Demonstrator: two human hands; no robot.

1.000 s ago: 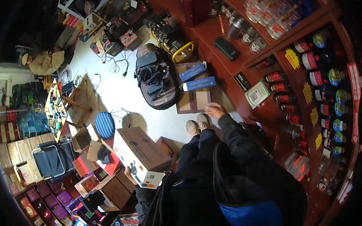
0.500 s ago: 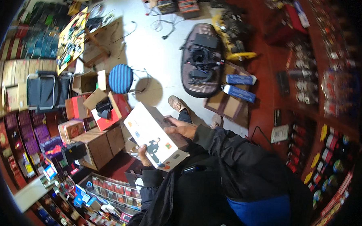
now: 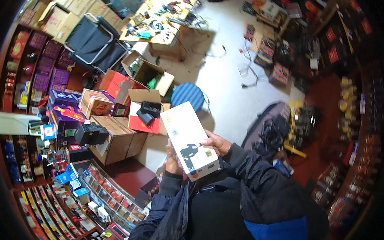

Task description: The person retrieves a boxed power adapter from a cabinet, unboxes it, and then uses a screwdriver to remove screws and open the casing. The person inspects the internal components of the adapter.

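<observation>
A long white cardboard box (image 3: pixel 184 130) with a printed picture of a figure on its broad side is held in front of my body, tilted so its far end points up and left. My left hand (image 3: pixel 172 159) is closed along the box's left edge, most of its fingers hidden. From the right, my right hand (image 3: pixel 217 142) grips the opposite edge, thumb lying on the printed face. Both forearms are in dark jacket sleeves with ribbed cuffs.
Left of the box, an open carton (image 3: pixel 146 100) and a brown carton (image 3: pixel 116 139) are stacked near a glass display case (image 3: pixel 116 194). A blue striped stool (image 3: pixel 188 96) stands just beyond. Farther off are a cluttered table (image 3: pixel 160 20), a folding chair (image 3: pixel 90 40) and bottle shelves (image 3: pixel 348 178).
My view has swung to the left. The white box is turned more upright, and my right hand has shifted its hold, the thumb now on the printed face.
</observation>
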